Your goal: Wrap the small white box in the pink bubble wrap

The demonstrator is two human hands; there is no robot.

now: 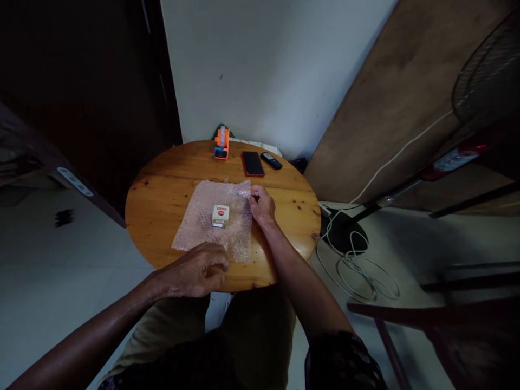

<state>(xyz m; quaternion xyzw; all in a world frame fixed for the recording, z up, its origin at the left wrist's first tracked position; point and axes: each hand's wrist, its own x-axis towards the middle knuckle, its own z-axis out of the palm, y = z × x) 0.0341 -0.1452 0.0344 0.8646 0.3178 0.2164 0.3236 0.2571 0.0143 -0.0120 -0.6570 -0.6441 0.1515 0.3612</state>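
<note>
A sheet of clear bubble wrap (190,216) lies spread on the round wooden table (150,216). On its middle stands a small whitish box (220,215) with red print on top. My right hand (262,206) is at the sheet's right edge, its fingers bent and closed on the plastic near the far right corner. Over the near edge of the wrap hovers my left hand (199,271), fingers curved and thumb apart, with nothing visible in it.
An orange tape dispenser (221,143) stands at the table's far side, beside a red-edged smartphone (252,163) and a small dark keypad phone (271,160). A white cable (365,271) coils on the floor at right, near a standing fan (487,70).
</note>
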